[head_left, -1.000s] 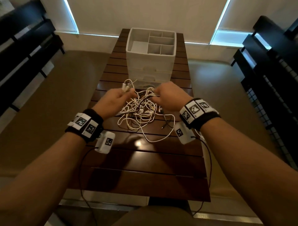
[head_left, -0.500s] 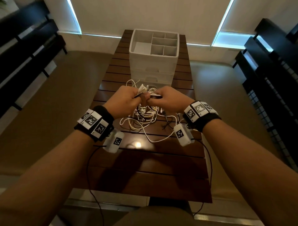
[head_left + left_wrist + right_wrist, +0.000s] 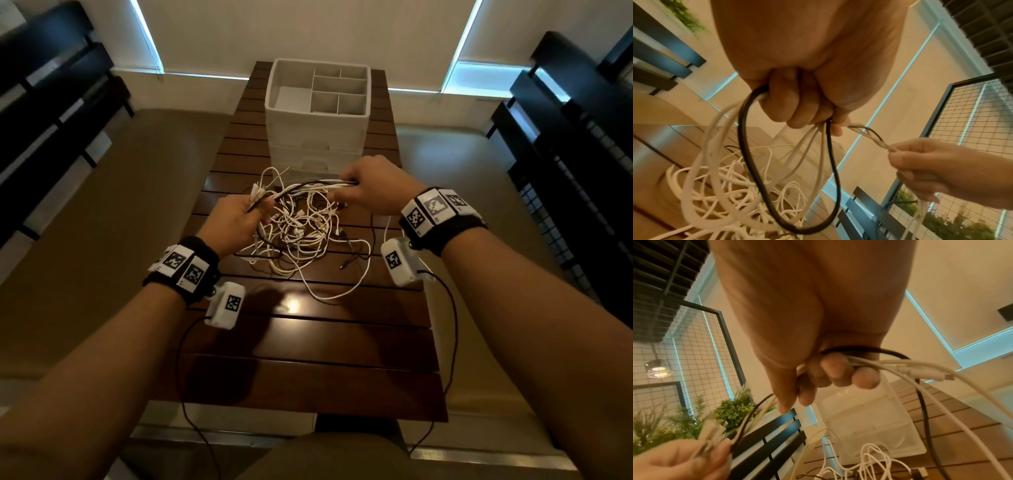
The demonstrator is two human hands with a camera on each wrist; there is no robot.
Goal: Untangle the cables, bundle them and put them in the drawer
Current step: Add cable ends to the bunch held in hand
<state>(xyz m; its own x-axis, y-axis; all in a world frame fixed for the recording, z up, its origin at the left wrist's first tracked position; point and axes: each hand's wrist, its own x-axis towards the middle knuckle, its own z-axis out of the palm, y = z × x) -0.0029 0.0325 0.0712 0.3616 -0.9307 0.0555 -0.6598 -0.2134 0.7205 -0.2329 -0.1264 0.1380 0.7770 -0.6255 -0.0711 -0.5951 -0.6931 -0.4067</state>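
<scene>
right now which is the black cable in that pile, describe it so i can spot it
On the slatted wooden table, before the white organizer, lies a cable tangle. Both hands lift a strand bundle from it. The black cable is the one dark strand among white ones.

A dark wooden slatted table (image 3: 308, 342) carries the items. A white drawer unit (image 3: 317, 137) with an open, divided top tray stands at its far end. A tangled heap of white and black cables (image 3: 301, 236) lies just in front of the unit, partly lifted off the slats.

Two hands (image 3: 236, 222), one drawer unit (image 3: 317, 137), one table (image 3: 308, 342)
</scene>
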